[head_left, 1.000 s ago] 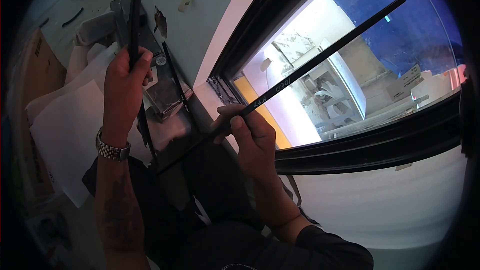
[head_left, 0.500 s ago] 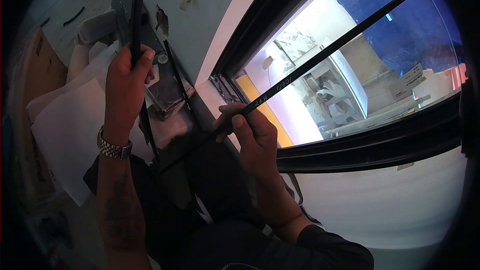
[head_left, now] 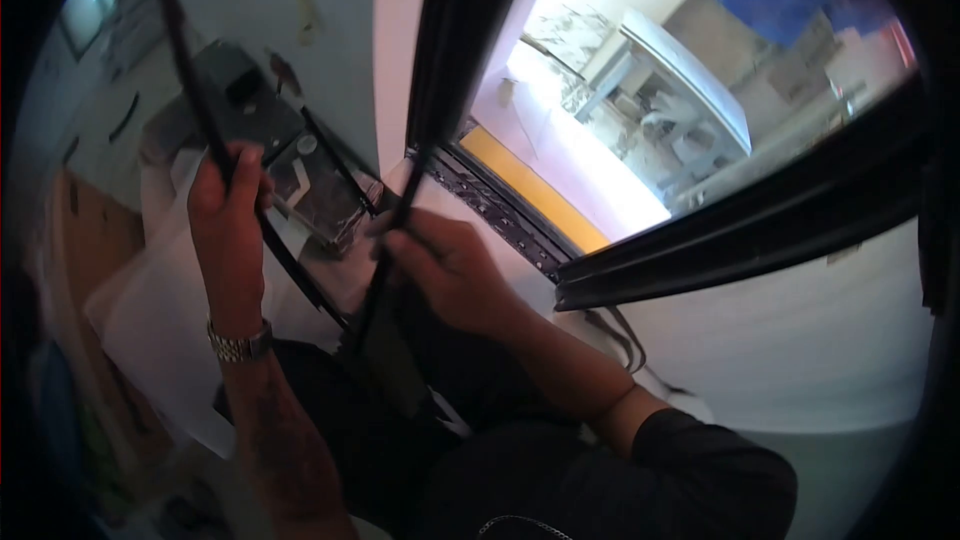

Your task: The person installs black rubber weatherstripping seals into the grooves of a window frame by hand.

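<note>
My left hand (head_left: 228, 240), with a metal-band watch (head_left: 240, 341) at its wrist, is closed around a long thin black strip (head_left: 295, 275). That strip runs from the top left of the view down to my lap. Between the thumb and fingers of my right hand (head_left: 445, 265) is a second long black strip (head_left: 374, 300), held steeply upright. Its upper part overlaps the black window frame (head_left: 462, 50) in this view. The lower ends of both strips come close together over my dark trousers.
Beyond the window frame, a yellow strip (head_left: 535, 190) lies along the sill. White sheets (head_left: 165, 340) and a cardboard box (head_left: 95, 250) are at the left. A shorter black strip (head_left: 335, 155) leans near a dark boxy object (head_left: 235, 75) by the wall.
My right hand has moved left, and its strip has swung from slanting across the window to nearly upright. The left strip now leans further left at its top. The view has shifted.
</note>
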`<state>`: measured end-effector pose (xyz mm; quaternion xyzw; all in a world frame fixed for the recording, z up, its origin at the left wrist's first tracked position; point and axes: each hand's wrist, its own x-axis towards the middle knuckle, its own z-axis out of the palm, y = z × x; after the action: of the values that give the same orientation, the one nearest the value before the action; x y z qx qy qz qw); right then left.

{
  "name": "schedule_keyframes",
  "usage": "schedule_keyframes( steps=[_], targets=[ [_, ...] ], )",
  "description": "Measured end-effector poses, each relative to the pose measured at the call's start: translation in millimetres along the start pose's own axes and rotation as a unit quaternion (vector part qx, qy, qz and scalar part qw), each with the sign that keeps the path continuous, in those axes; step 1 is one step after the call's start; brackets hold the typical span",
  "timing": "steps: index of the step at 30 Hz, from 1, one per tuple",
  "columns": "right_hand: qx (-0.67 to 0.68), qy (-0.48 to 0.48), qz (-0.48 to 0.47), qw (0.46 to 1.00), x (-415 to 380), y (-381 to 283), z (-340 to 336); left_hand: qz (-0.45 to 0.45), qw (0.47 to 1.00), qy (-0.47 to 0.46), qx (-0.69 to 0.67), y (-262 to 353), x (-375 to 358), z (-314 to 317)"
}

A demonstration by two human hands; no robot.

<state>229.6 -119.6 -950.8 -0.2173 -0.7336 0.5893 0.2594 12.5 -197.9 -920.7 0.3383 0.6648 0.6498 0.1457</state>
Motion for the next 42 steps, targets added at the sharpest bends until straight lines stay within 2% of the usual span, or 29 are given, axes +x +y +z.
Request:
schedule_keyframes(
  steps=[1, 3, 5, 6, 9, 13, 17, 20, 22, 23, 25, 27, 32, 34, 35, 37, 42],
  targets=[
    [0.009, 0.021, -0.007, 1.0, 5, 6, 6, -0.018, 1.0, 0.019, -0.011, 2, -1, 1],
    [-0.132, -0.002, -0.088, 0.987, 17, 20, 21, -0.013, 0.999, -0.009, -0.043, -1, -1, 1],
    [-0.117, 0.003, -0.1, 0.988, 23, 30, 36, -0.038, 0.989, -0.039, -0.139, -3, -2, -2],
    [-0.11, -0.005, -0.108, 0.988, 24, 36, 44, -0.033, 0.99, -0.048, -0.13, 1, -3, -1],
    [-0.114, 0.001, -0.096, 0.989, 30, 45, 61, -0.047, 0.977, -0.019, -0.205, 4, -8, 9],
    [-0.116, 0.007, -0.073, 0.991, 40, 34, 68, -0.014, 0.996, -0.044, -0.079, 10, -11, 13],
    [-0.135, -0.028, -0.102, 0.985, 44, 39, 65, -0.032, 0.995, -0.019, -0.09, 1, -8, 8],
    [-0.152, 0.022, -0.092, 0.984, 51, 73, 66, -0.028, 0.996, -0.016, -0.089, 1, -5, 3],
    [-0.334, 0.193, -0.052, 0.921, 58, 104, 66, -0.024, 0.994, 0.037, -0.101, 5, -5, 4],
    [-0.334, 0.197, -0.057, 0.92, 61, 119, 66, -0.017, 0.993, 0.029, -0.113, 2, -3, 0],
    [-0.324, 0.047, 0.168, 0.93, 67, 146, 68, -0.007, 0.992, 0.02, -0.125, -4, -1, -6],
    [-0.291, 0.081, 0.185, 0.935, 76, 163, 76, -0.007, 0.991, 0.01, -0.135, -6, -1, -5],
    [-0.173, 0.171, 0.251, 0.937, 83, 152, 83, -0.016, 0.991, 0.016, -0.13, -2, -4, -2],
    [-0.172, 0.18, 0.167, 0.954, 74, 157, 85, -0.015, 0.992, 0.012, -0.124, -6, -2, -6],
    [-0.171, 0.179, 0.167, 0.954, 71, 161, 89, -0.015, 0.993, 0.008, -0.121, -9, -1, -8],
    [-0.097, 0.204, 0.03, 0.974, 61, 161, 93, -0.014, 0.992, 0.012, -0.122, -11, 0, -10],
    [-0.027, 0.182, -0.02, 0.983, 50, 127, 93, -0.026, 0.992, 0.039, -0.118, -4, -3, -4]
  ],
)
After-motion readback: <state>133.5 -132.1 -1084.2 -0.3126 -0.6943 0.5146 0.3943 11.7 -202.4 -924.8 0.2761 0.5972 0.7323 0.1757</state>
